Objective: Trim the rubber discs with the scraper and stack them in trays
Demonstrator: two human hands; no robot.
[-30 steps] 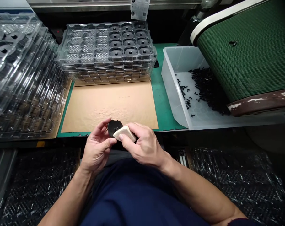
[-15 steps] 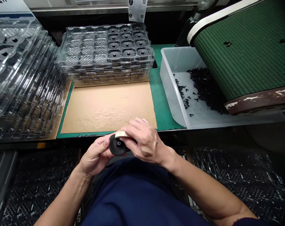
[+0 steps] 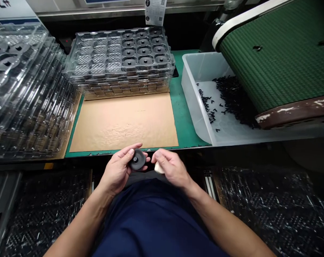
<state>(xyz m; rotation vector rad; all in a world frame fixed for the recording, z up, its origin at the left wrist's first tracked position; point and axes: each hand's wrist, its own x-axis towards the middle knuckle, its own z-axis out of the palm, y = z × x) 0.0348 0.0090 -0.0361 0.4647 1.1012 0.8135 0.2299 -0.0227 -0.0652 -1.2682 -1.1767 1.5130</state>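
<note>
A round black disc-shaped part (image 3: 138,161) with a small raised hub in its middle rests in my left hand (image 3: 118,170), thumb on its rim and fingers behind it. To its right, my right hand (image 3: 173,167) is closed around a small off-white block (image 3: 158,168), mostly covered by the fingers. The block and the disc are apart. Both hands are in front of the bench edge, close to my body. Similar black discs fill the right-hand pockets of the clear plastic tray (image 3: 97,73) on the bench, while its left-hand pockets show a bare textured bottom.
A brown cardboard sheet (image 3: 124,123) lies on the green bench top (image 3: 182,103). Tall stacks of clear trays (image 3: 30,107) stand at the left. At the right, a translucent bin (image 3: 198,114) holds many small black pieces under a green conveyor belt (image 3: 279,60). More trays lie below.
My right hand has drawn away to the right with the off-white block, off the disc's edge. My left hand has shifted slightly right and up, and the disc now faces me more fully.
</note>
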